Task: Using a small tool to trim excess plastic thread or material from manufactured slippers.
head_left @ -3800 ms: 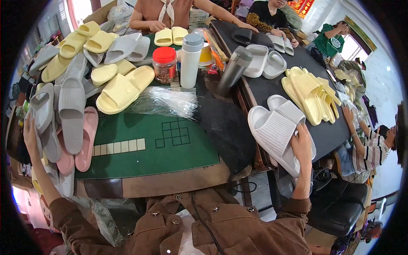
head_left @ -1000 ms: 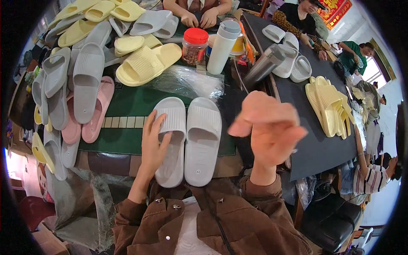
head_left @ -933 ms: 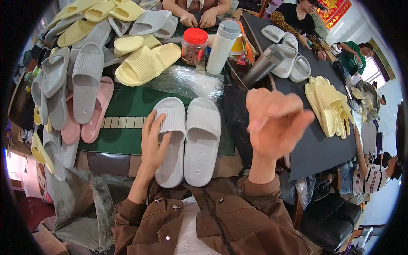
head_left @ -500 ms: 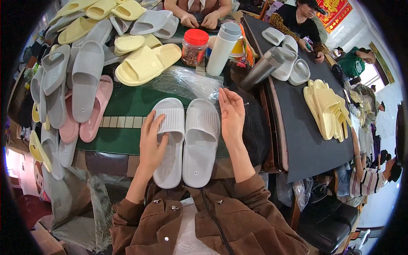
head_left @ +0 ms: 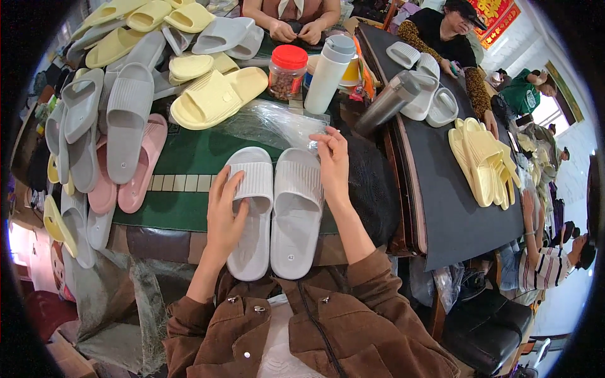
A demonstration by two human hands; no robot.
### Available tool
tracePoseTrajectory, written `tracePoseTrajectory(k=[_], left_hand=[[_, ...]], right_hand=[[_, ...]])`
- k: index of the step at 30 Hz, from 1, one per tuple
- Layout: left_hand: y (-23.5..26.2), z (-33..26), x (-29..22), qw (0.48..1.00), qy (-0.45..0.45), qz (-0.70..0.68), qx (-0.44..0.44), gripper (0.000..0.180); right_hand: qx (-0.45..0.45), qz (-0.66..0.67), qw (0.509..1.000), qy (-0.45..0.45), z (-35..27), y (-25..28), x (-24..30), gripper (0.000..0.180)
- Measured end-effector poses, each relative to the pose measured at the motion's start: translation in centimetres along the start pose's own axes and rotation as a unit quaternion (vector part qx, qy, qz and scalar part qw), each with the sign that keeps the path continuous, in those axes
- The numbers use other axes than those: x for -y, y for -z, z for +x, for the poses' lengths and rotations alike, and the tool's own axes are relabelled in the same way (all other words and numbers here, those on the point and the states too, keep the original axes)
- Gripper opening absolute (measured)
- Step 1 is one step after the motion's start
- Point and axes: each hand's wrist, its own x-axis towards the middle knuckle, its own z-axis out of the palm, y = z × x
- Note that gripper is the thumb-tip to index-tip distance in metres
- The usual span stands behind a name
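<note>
Two light grey slide slippers lie side by side, toes pointing away from me. My left hand [head_left: 220, 217] is on the left slipper [head_left: 252, 242], its fingers over the ribbed strap and the thumb by the strap's opening. Beside the toe of the right slipper [head_left: 294, 239], my right hand [head_left: 334, 170] has its fingers bent together at the near end of a stack of clear plastic bags [head_left: 277, 123]. The fingertips appear to pinch the plastic there; how much they hold is hard to see.
Grey, yellow and pink slippers [head_left: 129, 120] pile up at the left. Beyond the bags stand a red-lidded jar [head_left: 288, 72], a white bottle [head_left: 329, 75] and a tilted steel flask [head_left: 391, 101]. A dark table [head_left: 441, 208] at right bears more slippers. Co-workers sit around.
My right hand has shifted slightly left, and its raised fingers have bent down onto the plastic bags' end. The left hand stays on its slipper. A co-worker's arm at right reaches toward the yellow slippers.
</note>
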Motion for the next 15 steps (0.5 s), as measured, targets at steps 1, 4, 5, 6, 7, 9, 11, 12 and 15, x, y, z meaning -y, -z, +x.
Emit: tracePoseTrajectory(k=[1,4,5,6,7,9,11,12,15], left_hand=[[0.0,0.0,-0.1,1.0,0.0,0.0,0.0,0.055],[0.1,0.0,-0.2,1.0,-0.007,0.011,0.001,0.054],[0.1,0.0,-0.1,1.0,-0.005,0.011,0.001,0.054],[0.1,0.0,0.0,1.0,-0.004,0.01,0.002,0.054],[0.1,0.0,-0.1,1.0,-0.005,0.01,0.002,0.054],[0.0,0.1,-0.1,1.0,-0.007,0.015,0.003,0.053],[0.1,0.0,-0.1,1.0,-0.009,0.017,0.004,0.053],[0.2,0.0,-0.1,1.0,-0.012,0.02,0.002,0.053],[0.1,0.0,-0.1,1.0,-0.012,0.024,-0.001,0.053]], right_hand=[[-0.023,-0.039,0.999,0.015,0.0,-0.1,-0.1,0.021],[-0.011,-0.006,1.0,0.002,0.6,-0.8,-1.4,0.022],[-0.011,-0.007,1.0,0.002,0.7,-0.9,-1.8,0.022],[-0.01,-0.041,0.999,0.003,0.8,-0.9,-2.3,0.022],[-0.009,-0.075,0.997,0.005,1.0,-0.9,-2.6,0.022],[0.02,-0.07,0.997,-0.006,2.0,-0.3,-3.1,0.022],[0.047,-0.065,0.997,-0.021,2.4,-0.3,-3.0,0.021],[0.018,-0.07,0.997,-0.009,2.4,-0.6,-2.9,0.021],[-0.025,-0.057,0.998,0.011,3.4,-0.8,-2.3,0.02]])
